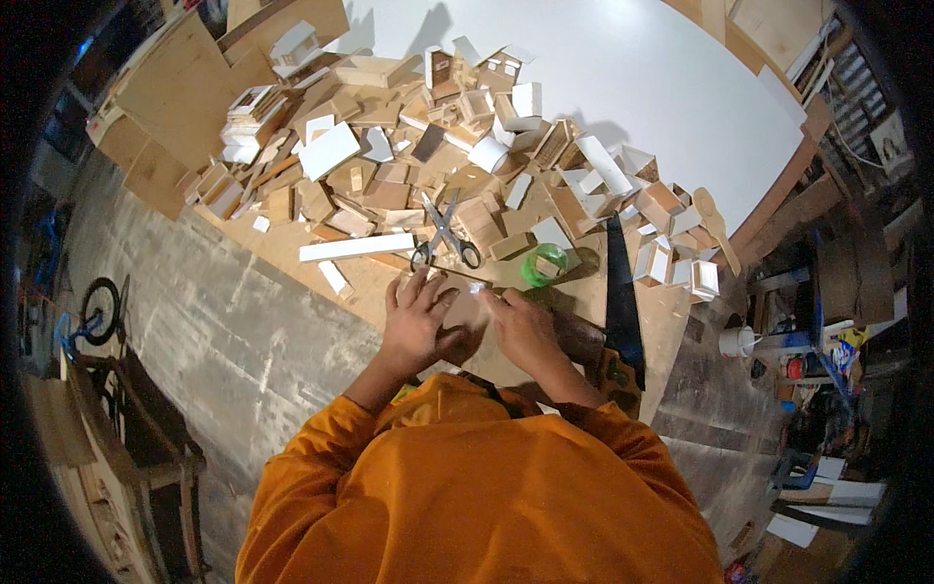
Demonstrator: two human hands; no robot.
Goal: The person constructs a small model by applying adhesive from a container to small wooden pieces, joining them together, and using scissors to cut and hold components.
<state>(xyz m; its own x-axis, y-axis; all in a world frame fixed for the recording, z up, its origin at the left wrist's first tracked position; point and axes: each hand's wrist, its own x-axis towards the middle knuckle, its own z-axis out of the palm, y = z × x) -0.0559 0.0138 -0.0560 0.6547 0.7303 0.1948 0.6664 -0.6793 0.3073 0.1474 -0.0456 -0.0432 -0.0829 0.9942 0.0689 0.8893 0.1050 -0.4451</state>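
Observation:
My left hand (413,319) rests near the table's front edge with its fingers spread, their tips beside a thin dark stick (448,273). My right hand (523,331) is closed, thumb and finger pinched at a small whitish, shiny piece (477,288) too small to name. Just beyond the hands lies a pair of scissors (445,237), blades parted and pointing away. A round green tub (543,265) with a bit of wood in it stands to the right of them. Left of the scissors is a long white strip (356,247).
A heap of wood offcuts (409,156) and small model houses (501,66) covers the table's middle. On the right lie a handsaw (623,292) and a wooden spoon (715,224). A white board (671,88) extends behind. A wooden frame (146,472) stands at lower left.

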